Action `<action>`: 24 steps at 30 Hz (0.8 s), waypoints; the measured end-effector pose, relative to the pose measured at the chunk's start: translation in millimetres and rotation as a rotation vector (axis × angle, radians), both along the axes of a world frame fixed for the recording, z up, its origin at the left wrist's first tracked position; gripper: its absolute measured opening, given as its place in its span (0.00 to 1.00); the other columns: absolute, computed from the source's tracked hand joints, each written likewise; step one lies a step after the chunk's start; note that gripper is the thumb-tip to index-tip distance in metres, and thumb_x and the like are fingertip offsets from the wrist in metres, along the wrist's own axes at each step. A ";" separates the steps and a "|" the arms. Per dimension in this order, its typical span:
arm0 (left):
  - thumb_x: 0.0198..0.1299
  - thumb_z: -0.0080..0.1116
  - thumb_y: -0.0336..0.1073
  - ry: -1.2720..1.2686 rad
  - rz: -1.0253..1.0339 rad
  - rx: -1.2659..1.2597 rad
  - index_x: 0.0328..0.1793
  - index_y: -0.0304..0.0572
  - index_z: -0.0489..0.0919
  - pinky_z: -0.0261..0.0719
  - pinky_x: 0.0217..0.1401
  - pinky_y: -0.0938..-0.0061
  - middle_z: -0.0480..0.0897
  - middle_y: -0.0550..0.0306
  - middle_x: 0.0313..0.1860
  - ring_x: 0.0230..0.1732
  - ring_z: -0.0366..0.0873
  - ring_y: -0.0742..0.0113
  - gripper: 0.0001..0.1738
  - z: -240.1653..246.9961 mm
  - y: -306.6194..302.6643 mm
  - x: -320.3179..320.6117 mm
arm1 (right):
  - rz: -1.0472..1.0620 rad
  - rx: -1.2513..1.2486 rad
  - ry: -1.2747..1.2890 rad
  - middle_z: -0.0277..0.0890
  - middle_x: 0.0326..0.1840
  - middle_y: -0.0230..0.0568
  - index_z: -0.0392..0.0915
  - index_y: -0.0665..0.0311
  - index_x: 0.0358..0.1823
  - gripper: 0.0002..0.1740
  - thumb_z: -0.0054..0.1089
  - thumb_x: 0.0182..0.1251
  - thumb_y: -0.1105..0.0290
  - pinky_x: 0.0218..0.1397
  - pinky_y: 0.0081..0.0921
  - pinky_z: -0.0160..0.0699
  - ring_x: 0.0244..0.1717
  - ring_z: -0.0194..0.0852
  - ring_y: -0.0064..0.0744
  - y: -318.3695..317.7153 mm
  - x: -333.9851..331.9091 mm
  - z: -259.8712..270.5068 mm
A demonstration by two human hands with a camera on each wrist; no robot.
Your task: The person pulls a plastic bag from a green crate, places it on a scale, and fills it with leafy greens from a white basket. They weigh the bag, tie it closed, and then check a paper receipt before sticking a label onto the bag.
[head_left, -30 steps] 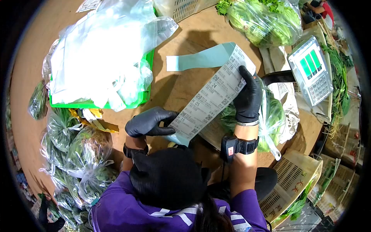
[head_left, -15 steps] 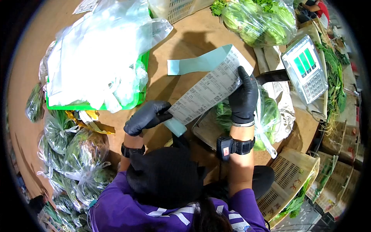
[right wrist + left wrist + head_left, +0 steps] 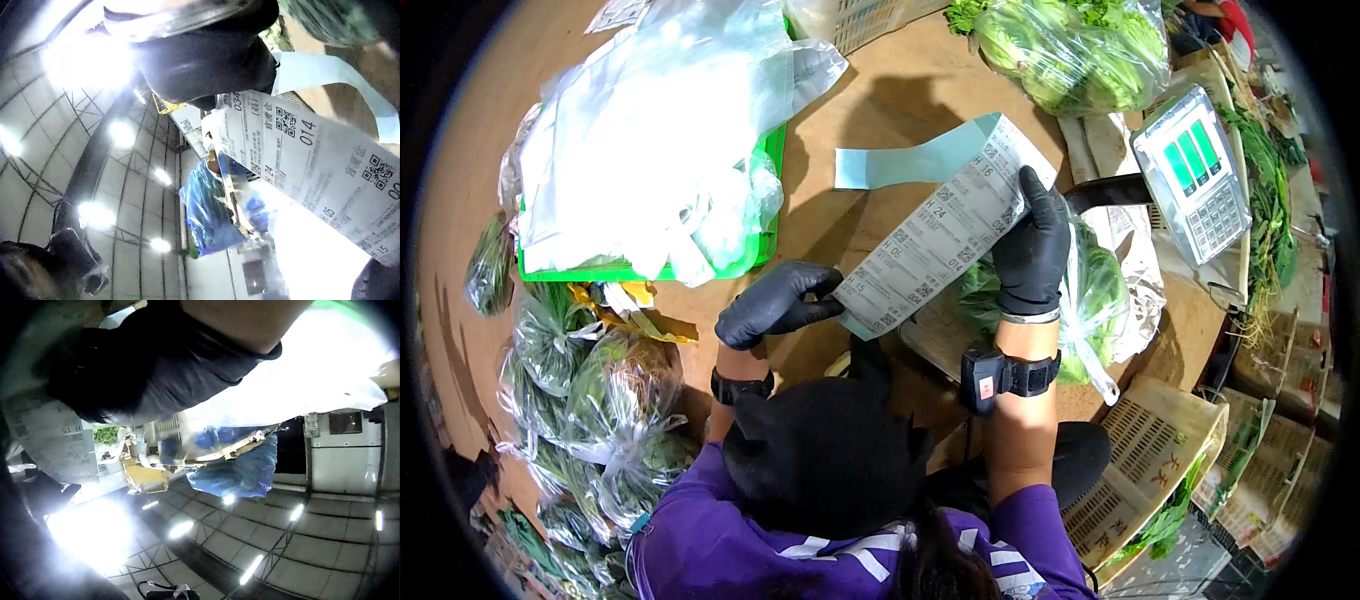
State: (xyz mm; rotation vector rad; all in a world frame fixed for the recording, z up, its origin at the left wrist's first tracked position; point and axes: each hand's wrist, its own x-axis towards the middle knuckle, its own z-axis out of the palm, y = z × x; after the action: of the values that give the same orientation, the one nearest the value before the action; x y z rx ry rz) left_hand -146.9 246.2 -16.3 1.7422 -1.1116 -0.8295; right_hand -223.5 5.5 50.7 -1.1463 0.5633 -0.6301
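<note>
Black-gloved left hand (image 3: 778, 306) pinches the lower end of a printed label strip (image 3: 935, 240), right hand (image 3: 1032, 252) grips its upper part, the strip slanting over brown table (image 3: 812, 232) between green tray (image 3: 768, 246) and scale display (image 3: 1195, 170), bagged greens (image 3: 1098, 300) beside the right hand.

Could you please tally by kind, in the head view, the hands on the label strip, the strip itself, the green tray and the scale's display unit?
Hands: 2 (left hand, right hand)
Label strip: 1
Green tray: 1
Scale display unit: 1
Total: 5
</note>
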 end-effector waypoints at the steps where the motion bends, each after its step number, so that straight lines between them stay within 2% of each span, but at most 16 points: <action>1: 0.46 0.58 0.32 0.028 -0.025 -0.011 0.33 0.37 0.74 0.68 0.26 0.71 0.74 0.49 0.22 0.22 0.71 0.58 0.09 0.6 1.2 0.2 | -0.007 0.093 -0.035 0.73 0.39 0.38 0.72 0.68 0.40 0.10 0.49 0.57 0.73 0.45 0.23 0.66 0.40 0.70 0.28 -0.6 1.1 -1.6; 2: 0.46 0.58 0.32 0.028 -0.021 -0.008 0.33 0.37 0.74 0.68 0.26 0.71 0.74 0.49 0.22 0.22 0.71 0.58 0.09 2.8 2.1 0.2 | -0.015 0.187 -0.071 0.73 0.39 0.39 0.72 0.68 0.39 0.09 0.49 0.57 0.73 0.45 0.23 0.67 0.39 0.70 0.27 -1.2 2.2 -3.4; 7: 0.48 0.57 0.32 0.062 -0.080 0.026 0.36 0.38 0.75 0.71 0.31 0.75 0.77 0.50 0.27 0.26 0.75 0.64 0.09 2.1 4.2 1.9 | 0.003 0.157 -0.011 0.73 0.38 0.41 0.71 0.68 0.37 0.09 0.50 0.57 0.72 0.45 0.23 0.66 0.39 0.70 0.28 -5.3 2.2 -10.0; 9: 0.48 0.57 0.33 0.074 -0.081 0.013 0.36 0.37 0.75 0.71 0.32 0.74 0.77 0.49 0.28 0.26 0.75 0.63 0.10 -1.2 5.3 1.9 | 0.025 0.152 -0.005 0.73 0.38 0.41 0.72 0.68 0.37 0.09 0.50 0.57 0.72 0.45 0.23 0.66 0.39 0.70 0.29 -4.9 1.6 -12.2; 11: 0.47 0.58 0.35 0.084 -0.085 -0.006 0.35 0.36 0.75 0.71 0.33 0.74 0.77 0.48 0.28 0.27 0.75 0.62 0.11 -0.7 4.5 2.1 | 0.019 -0.087 0.054 0.73 0.38 0.41 0.71 0.69 0.39 0.10 0.51 0.57 0.72 0.45 0.25 0.67 0.39 0.71 0.31 -4.2 -0.3 -13.6; 13: 0.45 0.60 0.39 -0.048 -0.157 -0.024 0.44 0.35 0.73 0.71 0.41 0.73 0.78 0.48 0.36 0.35 0.75 0.62 0.21 5.9 2.0 5.3 | 0.036 -0.082 0.011 0.73 0.38 0.41 0.71 0.70 0.41 0.11 0.50 0.57 0.73 0.45 0.24 0.68 0.39 0.71 0.31 3.3 -5.7 -6.6; 14: 0.45 0.60 0.39 -0.055 -0.153 -0.024 0.44 0.35 0.73 0.71 0.41 0.73 0.78 0.48 0.36 0.35 0.75 0.62 0.21 10.0 -1.8 6.7 | 0.056 -0.071 -0.035 0.73 0.38 0.41 0.71 0.70 0.42 0.12 0.50 0.57 0.74 0.44 0.24 0.68 0.40 0.70 0.31 9.4 -7.6 -3.8; 15: 0.45 0.61 0.41 0.105 -0.089 -0.164 0.50 0.34 0.69 0.69 0.45 0.72 0.76 0.48 0.42 0.40 0.73 0.62 0.27 15.4 -7.5 6.6 | 0.065 -0.065 -0.044 0.73 0.38 0.41 0.71 0.70 0.42 0.12 0.50 0.57 0.74 0.44 0.24 0.68 0.40 0.70 0.31 15.6 -9.1 -8.5; 16: 0.44 0.62 0.43 0.263 -0.017 -0.303 0.55 0.33 0.65 0.68 0.49 0.71 0.74 0.47 0.47 0.45 0.72 0.62 0.34 21.0 -12.0 6.2 | 0.103 -0.234 0.057 0.73 0.39 0.41 0.70 0.70 0.43 0.12 0.50 0.57 0.75 0.43 0.23 0.69 0.40 0.70 0.31 22.9 -11.1 -18.0; 17: 0.44 0.62 0.43 0.256 0.003 -0.295 0.55 0.33 0.65 0.68 0.49 0.71 0.74 0.47 0.47 0.45 0.72 0.62 0.34 27.0 -16.3 8.4 | 0.145 -0.403 0.158 0.73 0.39 0.41 0.70 0.71 0.44 0.13 0.50 0.57 0.75 0.42 0.23 0.69 0.40 0.70 0.30 32.4 -11.3 -22.1; 18: 0.44 0.62 0.42 0.361 0.005 -0.317 0.59 0.33 0.61 0.66 0.52 0.71 0.71 0.48 0.51 0.48 0.69 0.63 0.37 32.3 -22.0 12.4 | 0.156 0.094 0.093 0.72 0.40 0.40 0.70 0.71 0.44 0.13 0.51 0.57 0.75 0.42 0.21 0.69 0.41 0.70 0.28 43.1 -12.2 -22.7; 19: 0.45 0.62 0.40 0.469 0.009 -0.341 0.62 0.33 0.57 0.64 0.55 0.70 0.68 0.49 0.54 0.51 0.67 0.64 0.39 34.0 -26.7 14.6 | 0.175 0.051 0.113 0.73 0.40 0.39 0.70 0.71 0.44 0.12 0.51 0.57 0.75 0.43 0.21 0.69 0.40 0.70 0.27 51.5 -14.4 -29.2; 21: 0.46 0.61 0.37 0.463 0.051 -0.372 0.62 0.34 0.58 0.64 0.55 0.71 0.68 0.50 0.55 0.52 0.66 0.65 0.38 27.8 -39.8 13.0 | 0.179 0.239 0.059 0.73 0.39 0.39 0.70 0.70 0.43 0.12 0.50 0.57 0.75 0.43 0.20 0.69 0.40 0.70 0.25 61.1 -15.9 -38.5; 23: 0.47 0.60 0.34 0.462 0.063 -0.410 0.61 0.34 0.58 0.63 0.56 0.71 0.68 0.51 0.55 0.53 0.65 0.67 0.36 21.4 -43.0 9.1 | 0.182 0.218 0.079 0.73 0.40 0.39 0.70 0.70 0.43 0.12 0.50 0.57 0.75 0.43 0.20 0.69 0.40 0.70 0.25 63.4 -18.1 -41.5; 24: 0.47 0.59 0.31 0.541 0.090 -0.390 0.62 0.34 0.57 0.63 0.57 0.71 0.68 0.52 0.55 0.54 0.65 0.67 0.35 18.7 -43.7 7.1 | 0.177 0.193 0.091 0.73 0.40 0.39 0.70 0.70 0.43 0.12 0.50 0.57 0.76 0.43 0.20 0.68 0.40 0.70 0.25 63.3 -19.4 -42.2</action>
State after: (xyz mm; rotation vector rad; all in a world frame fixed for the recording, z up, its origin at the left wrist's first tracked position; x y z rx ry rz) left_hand -139.8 202.5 2.4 1.1411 -0.7586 -0.8888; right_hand -242.9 68.8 8.5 -1.0332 0.5797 -0.3644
